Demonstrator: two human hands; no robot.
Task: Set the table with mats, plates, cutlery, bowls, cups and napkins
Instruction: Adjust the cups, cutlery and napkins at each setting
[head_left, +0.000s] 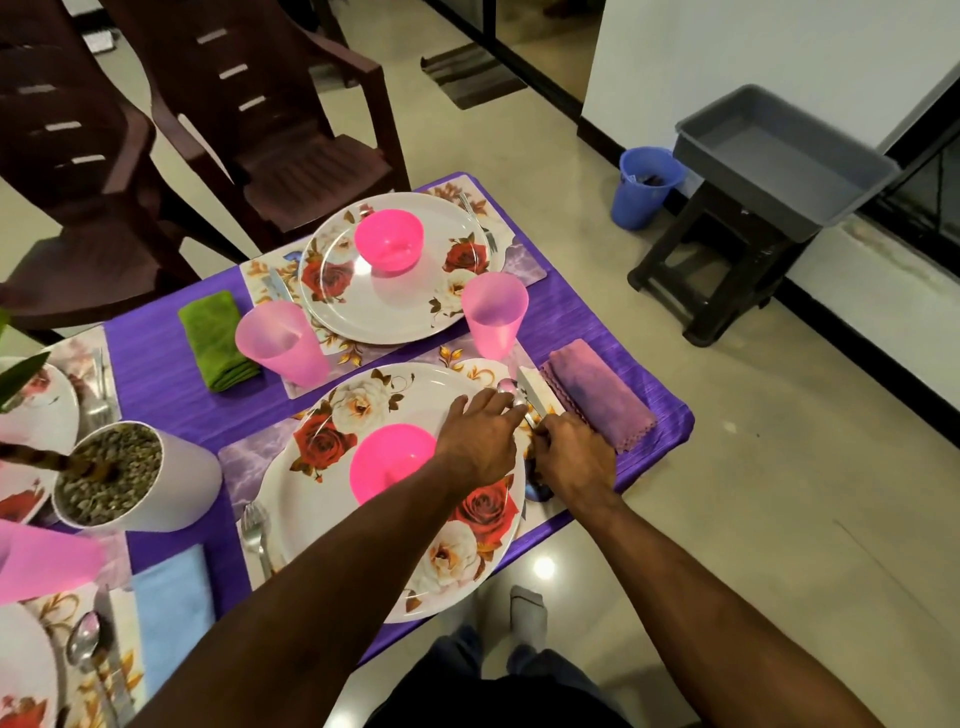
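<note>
The near floral plate lies on a purple mat with a pink bowl on it and a fork at its left. Right of the plate my left hand touches a spoon with its fingertips. My right hand holds the handle of a knife beside the spoon. A folded purple napkin lies just right of them, a pink cup behind. The far setting has a plate, pink bowl, pink cup and green napkin.
A white pot of pebbles stands at the table's left. More plates, a blue napkin and a spoon lie at the near left. Brown chairs stand behind the table. A grey tub on a stool and a blue bin stand to the right.
</note>
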